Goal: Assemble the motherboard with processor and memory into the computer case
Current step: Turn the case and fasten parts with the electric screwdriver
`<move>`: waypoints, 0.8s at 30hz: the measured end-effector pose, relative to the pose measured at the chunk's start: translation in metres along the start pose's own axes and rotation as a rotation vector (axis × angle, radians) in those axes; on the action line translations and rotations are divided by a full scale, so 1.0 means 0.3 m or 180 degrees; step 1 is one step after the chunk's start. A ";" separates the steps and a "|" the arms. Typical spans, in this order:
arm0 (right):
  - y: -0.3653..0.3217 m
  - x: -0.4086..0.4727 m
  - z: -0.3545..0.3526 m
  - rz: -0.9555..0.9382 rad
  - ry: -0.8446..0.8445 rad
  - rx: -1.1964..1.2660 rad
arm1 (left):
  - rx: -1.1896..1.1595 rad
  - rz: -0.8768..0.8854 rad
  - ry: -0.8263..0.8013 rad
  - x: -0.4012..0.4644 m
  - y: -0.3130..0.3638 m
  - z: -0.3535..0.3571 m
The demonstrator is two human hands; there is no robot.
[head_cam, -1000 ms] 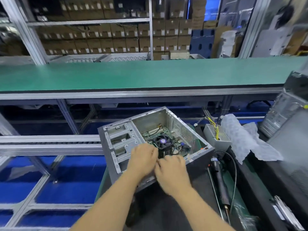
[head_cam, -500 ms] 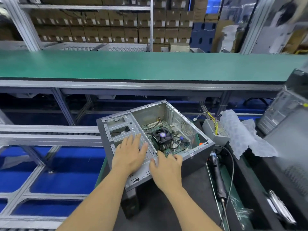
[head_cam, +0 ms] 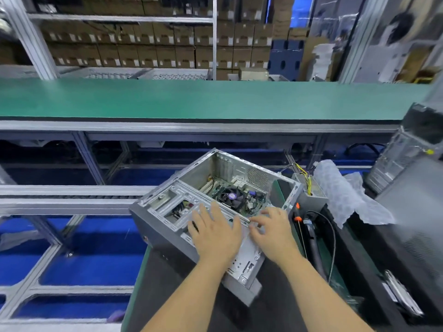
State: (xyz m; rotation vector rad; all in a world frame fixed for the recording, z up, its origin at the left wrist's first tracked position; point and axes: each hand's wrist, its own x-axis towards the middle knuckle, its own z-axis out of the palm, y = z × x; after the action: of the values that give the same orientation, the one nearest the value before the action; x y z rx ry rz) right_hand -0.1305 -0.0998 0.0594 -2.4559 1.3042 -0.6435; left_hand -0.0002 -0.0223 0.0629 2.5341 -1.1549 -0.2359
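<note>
A grey open computer case [head_cam: 155, 224] lies on its side on the dark work mat, turned at an angle. Inside it sits the green motherboard [head_cam: 254, 202] with a black cooler fan [head_cam: 230, 195] over the processor. My left hand [head_cam: 215, 233] lies flat with straight fingers on the case's metal drive-bay frame. My right hand [head_cam: 273, 233] rests beside it on the frame's near rail, fingers spread and slightly bent, holding nothing. Memory sticks cannot be made out.
A power supply [head_cam: 311, 190] with yellow wires stands right of the case, next to white foam wrap [head_cam: 340, 195]. An electric screwdriver [head_cam: 309, 226] with its cable lies along the mat's right side. Another case [head_cam: 398, 164] stands far right. A green conveyor [head_cam: 191, 99] runs behind.
Both hands came out of the case interior near the fan and now lie on the drive-bay frame. The case sits more to the right and rotated in view.
</note>
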 end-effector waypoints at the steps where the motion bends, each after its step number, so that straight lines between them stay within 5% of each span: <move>1: -0.025 -0.025 0.011 0.0364 0.0081 -0.0026 | 0.0051 0.0108 0.0091 0.034 -0.024 -0.019; 4: -0.112 -0.079 0.035 0.1499 -0.0127 0.0674 | 0.0232 0.0696 0.0092 0.169 -0.116 -0.094; 9: -0.180 -0.101 0.045 0.1895 0.0177 0.1371 | 0.0547 0.1708 -0.0375 0.270 -0.210 -0.128; 15: -0.164 -0.092 0.058 0.2062 0.0216 0.1413 | 0.0521 0.1488 -0.0636 0.299 -0.214 -0.086; 24: -0.126 -0.070 0.053 0.1798 0.0130 0.1063 | 0.0281 0.1120 -0.0351 0.256 -0.189 -0.055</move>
State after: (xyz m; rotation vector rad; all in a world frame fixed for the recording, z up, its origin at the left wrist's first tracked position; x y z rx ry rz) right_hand -0.1059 -0.0609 0.0572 -1.7086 1.6506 -0.6878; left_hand 0.0944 -0.0418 0.0563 2.3604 -1.6604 -0.2409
